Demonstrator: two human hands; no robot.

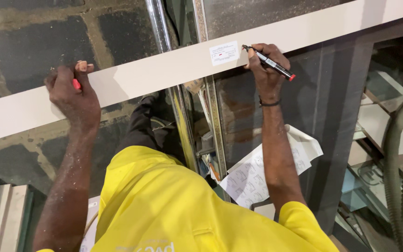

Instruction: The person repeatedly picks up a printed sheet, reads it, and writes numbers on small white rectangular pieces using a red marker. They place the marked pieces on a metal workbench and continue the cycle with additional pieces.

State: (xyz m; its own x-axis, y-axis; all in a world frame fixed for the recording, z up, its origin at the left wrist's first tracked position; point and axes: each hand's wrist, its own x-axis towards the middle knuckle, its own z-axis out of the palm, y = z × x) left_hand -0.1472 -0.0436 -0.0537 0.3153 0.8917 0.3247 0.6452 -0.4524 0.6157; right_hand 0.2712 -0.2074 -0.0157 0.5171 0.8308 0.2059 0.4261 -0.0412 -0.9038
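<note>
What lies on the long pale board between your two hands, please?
In the head view, bare board runs from the left hand to a small white label, just before the right hand holding a marker.

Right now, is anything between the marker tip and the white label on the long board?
Nothing visible. The right hand holds the marker with its tip at the right edge of the white label on the long board. The left hand grips the board far to the left, with a small red cap in its fingers.

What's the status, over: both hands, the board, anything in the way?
Left hand grips board, red cap in fingers. Right hand holds marker by white label. Nothing blocking.
</note>
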